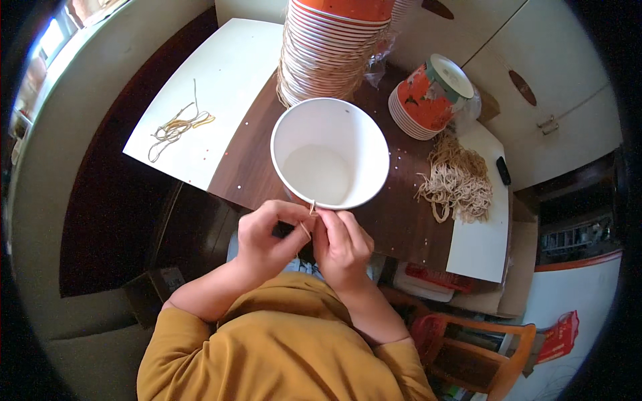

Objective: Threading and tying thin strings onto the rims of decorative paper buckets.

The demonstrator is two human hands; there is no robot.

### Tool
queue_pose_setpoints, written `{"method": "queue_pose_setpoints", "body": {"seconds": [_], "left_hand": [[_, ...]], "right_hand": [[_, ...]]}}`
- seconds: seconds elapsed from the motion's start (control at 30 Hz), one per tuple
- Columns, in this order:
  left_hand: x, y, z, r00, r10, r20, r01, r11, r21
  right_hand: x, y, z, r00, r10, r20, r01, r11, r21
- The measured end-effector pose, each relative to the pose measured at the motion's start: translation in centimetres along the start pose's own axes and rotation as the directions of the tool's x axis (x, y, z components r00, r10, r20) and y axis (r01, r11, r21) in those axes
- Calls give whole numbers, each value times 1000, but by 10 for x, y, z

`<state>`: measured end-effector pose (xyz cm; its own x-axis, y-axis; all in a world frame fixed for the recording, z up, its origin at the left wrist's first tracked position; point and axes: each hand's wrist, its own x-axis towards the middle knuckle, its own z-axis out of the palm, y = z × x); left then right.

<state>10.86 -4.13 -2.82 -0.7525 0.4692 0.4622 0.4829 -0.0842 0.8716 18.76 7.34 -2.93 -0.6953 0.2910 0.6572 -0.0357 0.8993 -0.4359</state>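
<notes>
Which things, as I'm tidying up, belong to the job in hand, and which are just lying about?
Likely in the job: white-lined paper bucket, pinched cord, tall bucket stack, shorter bucket stack, cord pile, loose cords at left.

Apparently just lying about: small black object, unidentifiable; orange wooden chair; red bag.

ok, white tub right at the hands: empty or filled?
Empty. The white tub has its mouth toward the camera, and its bare inner wall and pale bottom show with nothing lying in it.
</notes>
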Motion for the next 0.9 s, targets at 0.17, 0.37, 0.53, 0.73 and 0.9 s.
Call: {"method": "queue_pose_setpoints", "body": {"seconds": [0.17, 0.37, 0.53, 0.73, 0.9], "left_hand": [[6, -5, -3, 878, -462, 120, 409, 599, -688], [1, -13, -11, 841, -515, 165, 433, 458, -777], [-1, -12, -18, 800, -573, 177, 432, 346, -833], [-5, -16, -22, 749, -605, 272, 457, 173, -872], [-6, -9, -16, 766, -626, 144, 404, 296, -865]], "right_hand": [[15, 2, 9, 926, 294, 237, -377, 770, 515], [18, 4, 11, 700, 339, 628, -705, 188, 684], [23, -9, 12, 605, 232, 762, -709, -277, 648], [13, -10, 29, 495, 338, 800, -688, -411, 599], [9, -10, 39, 489, 343, 802, -644, -478, 597]]}}
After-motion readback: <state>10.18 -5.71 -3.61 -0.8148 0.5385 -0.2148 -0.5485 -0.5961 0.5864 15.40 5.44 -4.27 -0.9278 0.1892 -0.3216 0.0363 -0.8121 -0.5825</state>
